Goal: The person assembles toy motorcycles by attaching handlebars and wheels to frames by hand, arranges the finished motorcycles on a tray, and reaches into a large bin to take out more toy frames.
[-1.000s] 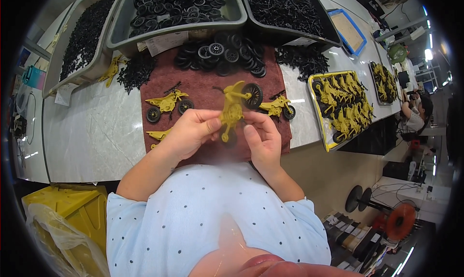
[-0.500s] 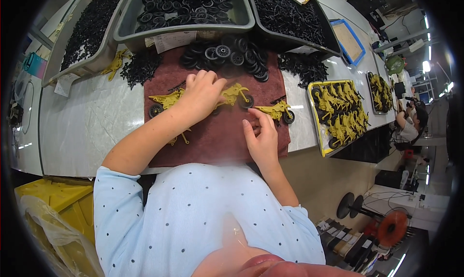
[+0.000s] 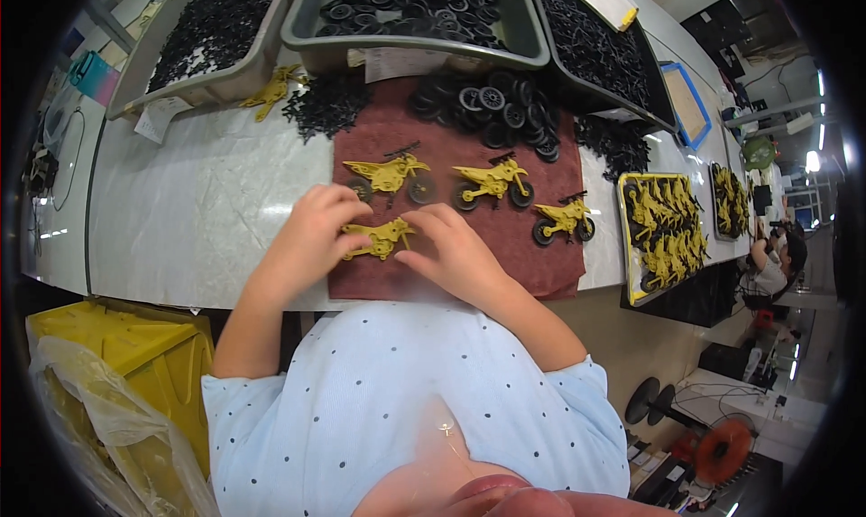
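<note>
Filling the far half of the head view, a pale table (image 3: pixel 207 201) is topped by a red-brown cloth (image 3: pixel 550 275). Along its far side three bins are ranged: a left bin (image 3: pixel 216 87) and a right bin (image 3: pixel 588 95) heaped with small black parts, and a middle bin (image 3: pixel 415 48) filled with wheels. More wheels (image 3: pixel 492 100) are piled on the cloth, with black parts heaped to either side. To the right a yellow-rimmed tray (image 3: pixel 631 273) is packed with bikes. Beyond it another person (image 3: pixel 774 269) is seen, and an orange fan (image 3: pixel 724 449) is placed in the lower right. At lower left a yellow box (image 3: pixel 126 336) is partly covered by clear plastic (image 3: pixel 95 413).

Both hands are held low over the near left of the cloth. By the left hand (image 3: pixel 316 233) a loose, half-open curl is made, thumb and fingers parted at the left end of a yellow body (image 3: pixel 382 239). The right hand (image 3: pixel 456 251) is spread wider, its thumb well apart from its fingers, at the body's right end. No firm grip is shown by either, and whether the body is touched cannot be told.

The body is laid on the cloth, its long axis running left to right, the right end angled a little away from the wearer. Beyond and to its right three bikes (image 3: pixel 494 181) are set out, handlebars toward the right.
</note>
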The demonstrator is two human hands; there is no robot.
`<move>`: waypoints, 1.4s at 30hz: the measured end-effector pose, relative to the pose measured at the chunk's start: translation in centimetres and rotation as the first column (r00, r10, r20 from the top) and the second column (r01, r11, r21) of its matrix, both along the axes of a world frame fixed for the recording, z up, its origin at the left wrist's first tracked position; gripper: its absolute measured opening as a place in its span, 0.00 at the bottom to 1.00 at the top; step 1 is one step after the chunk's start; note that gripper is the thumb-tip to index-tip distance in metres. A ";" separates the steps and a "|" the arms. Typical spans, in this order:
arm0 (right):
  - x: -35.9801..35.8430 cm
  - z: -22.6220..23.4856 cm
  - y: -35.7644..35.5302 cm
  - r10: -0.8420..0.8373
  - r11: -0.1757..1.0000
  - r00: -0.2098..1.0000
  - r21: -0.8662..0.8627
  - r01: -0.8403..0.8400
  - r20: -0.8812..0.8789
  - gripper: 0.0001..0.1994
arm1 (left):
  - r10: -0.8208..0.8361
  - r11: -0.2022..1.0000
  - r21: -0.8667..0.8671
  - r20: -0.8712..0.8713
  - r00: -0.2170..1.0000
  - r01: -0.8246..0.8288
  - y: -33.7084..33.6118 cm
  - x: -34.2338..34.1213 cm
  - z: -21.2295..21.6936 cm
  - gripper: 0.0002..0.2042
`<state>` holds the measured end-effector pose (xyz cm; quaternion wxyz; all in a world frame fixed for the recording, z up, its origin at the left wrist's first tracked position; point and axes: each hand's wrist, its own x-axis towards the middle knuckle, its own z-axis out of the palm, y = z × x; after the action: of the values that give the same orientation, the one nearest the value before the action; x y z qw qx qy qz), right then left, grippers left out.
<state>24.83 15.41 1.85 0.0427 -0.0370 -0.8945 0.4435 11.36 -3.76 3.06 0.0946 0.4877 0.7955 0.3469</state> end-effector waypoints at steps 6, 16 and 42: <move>-1.6 0.2 -1.7 0.115 0.933 0.993 0.338 -0.120 0.036 0.19 | 0.027 0.988 -0.150 -0.137 0.990 -0.047 -1.1 2.4 -1.1 0.27; -4.4 2.2 0.7 0.012 0.973 0.988 0.230 0.024 -0.152 0.16 | 0.016 1.000 -0.001 -0.270 0.963 -0.017 1.3 -1.7 0.8 0.22; -7.1 -0.1 1.4 -0.064 0.910 0.984 0.395 0.127 -0.167 0.14 | 0.046 0.998 -0.018 -0.244 0.969 -0.052 3.5 -3.7 -2.0 0.19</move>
<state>17.76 16.78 1.74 0.1384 -0.0376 -0.9580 0.2483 7.67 -0.26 1.03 -0.0065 0.5055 0.8171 0.2771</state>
